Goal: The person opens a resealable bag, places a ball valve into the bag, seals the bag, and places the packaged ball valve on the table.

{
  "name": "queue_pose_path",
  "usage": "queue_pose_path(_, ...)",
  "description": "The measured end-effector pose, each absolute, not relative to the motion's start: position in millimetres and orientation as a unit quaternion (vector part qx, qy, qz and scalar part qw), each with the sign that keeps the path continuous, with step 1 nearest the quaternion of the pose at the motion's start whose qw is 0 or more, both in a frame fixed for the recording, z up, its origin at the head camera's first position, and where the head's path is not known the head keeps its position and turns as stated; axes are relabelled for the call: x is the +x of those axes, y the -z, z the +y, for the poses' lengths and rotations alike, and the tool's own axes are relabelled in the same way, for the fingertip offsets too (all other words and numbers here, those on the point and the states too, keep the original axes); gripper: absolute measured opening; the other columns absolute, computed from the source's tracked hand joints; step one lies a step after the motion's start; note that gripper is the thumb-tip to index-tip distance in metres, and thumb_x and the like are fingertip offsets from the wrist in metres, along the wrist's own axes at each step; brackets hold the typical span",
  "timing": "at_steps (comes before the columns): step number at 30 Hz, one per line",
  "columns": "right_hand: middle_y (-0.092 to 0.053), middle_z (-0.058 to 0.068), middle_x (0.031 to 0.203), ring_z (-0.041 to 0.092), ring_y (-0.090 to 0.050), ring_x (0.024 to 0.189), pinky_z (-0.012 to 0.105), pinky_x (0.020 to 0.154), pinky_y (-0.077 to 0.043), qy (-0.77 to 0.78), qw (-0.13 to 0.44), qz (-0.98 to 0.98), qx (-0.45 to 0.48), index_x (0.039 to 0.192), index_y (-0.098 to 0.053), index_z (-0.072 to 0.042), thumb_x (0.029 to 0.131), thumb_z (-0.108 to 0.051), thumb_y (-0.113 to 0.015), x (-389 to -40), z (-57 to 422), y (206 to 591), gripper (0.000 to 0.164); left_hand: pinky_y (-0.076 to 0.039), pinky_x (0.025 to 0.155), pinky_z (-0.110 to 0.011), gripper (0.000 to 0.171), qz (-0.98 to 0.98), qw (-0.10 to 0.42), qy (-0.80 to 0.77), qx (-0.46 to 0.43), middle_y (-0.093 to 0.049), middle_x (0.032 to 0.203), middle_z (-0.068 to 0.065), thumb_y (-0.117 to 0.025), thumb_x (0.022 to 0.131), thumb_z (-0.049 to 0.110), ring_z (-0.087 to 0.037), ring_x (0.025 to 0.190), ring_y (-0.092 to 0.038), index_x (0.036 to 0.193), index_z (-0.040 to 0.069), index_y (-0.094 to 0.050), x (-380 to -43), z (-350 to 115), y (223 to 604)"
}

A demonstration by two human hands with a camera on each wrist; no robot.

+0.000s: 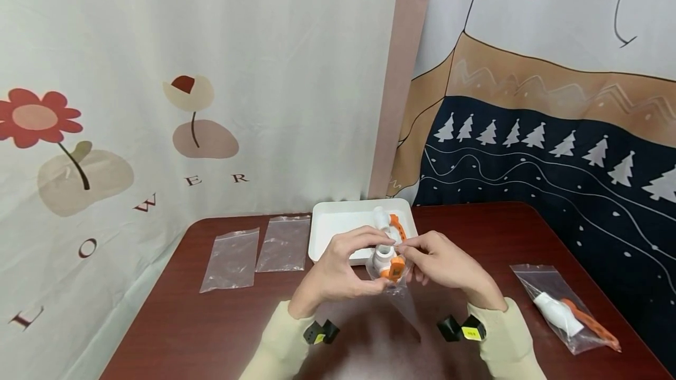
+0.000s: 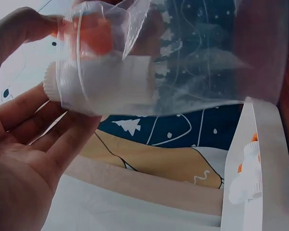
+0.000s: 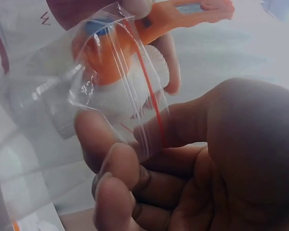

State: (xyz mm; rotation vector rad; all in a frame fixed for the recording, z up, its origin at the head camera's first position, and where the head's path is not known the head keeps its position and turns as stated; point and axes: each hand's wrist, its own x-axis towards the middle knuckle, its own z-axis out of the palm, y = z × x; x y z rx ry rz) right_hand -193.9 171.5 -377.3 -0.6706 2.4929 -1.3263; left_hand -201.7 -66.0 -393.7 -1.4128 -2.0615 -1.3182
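Observation:
A clear zip bag (image 1: 404, 301) hangs between both hands, part-way round a small white bottle (image 2: 111, 84) with a ribbed end and an orange strap (image 3: 180, 21). In the right wrist view the strap's long end sticks out past the bag's red zip line. My left hand (image 1: 345, 263) holds the bottle and strap between thumb and fingers at the bag's mouth. My right hand (image 1: 446, 263) pinches the bag's edge by the zip with thumb and forefinger. Its other fingers curl below.
A white tray (image 1: 330, 216) behind the hands holds another white bottle (image 1: 381, 219) and orange strap (image 1: 398, 227). Two flat zip bags (image 1: 230, 260) (image 1: 284, 243) lie to the left. At right lies a filled zip bag (image 1: 538, 277) with a white bottle and orange strap.

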Motion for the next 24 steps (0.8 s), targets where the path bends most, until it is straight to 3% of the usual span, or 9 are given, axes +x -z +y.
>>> queue_pose_path(7,-0.061,0.001,0.062,0.012,-0.056,0.053,0.028,0.050,-0.053,0.455,0.100,0.853,-0.236,0.116,-0.074,-0.002,0.105,-0.017,-0.057,-192.3,170.5,375.1,0.026,-0.056,0.101,-0.028,0.053,-0.740,0.134,0.450,-0.481,-0.072,0.120,-0.003,-0.087,0.073,0.008,-0.011,0.118,-0.065,0.123,0.009,-0.071,-198.7,-66.5,394.1)
queue_pose_path(24,-0.056,-0.002,0.062,0.008,-0.051,0.052,0.023,0.046,-0.045,0.454,0.062,0.861,-0.221,0.108,-0.075,-0.007,0.106,-0.014,-0.055,-190.0,167.3,374.3,0.021,-0.054,0.103,-0.028,0.047,-0.753,0.128,0.423,-0.488,-0.070,0.120,-0.003,-0.086,0.078,0.005,-0.015,0.117,-0.064,0.123,0.006,-0.072,-198.7,-67.2,393.4)
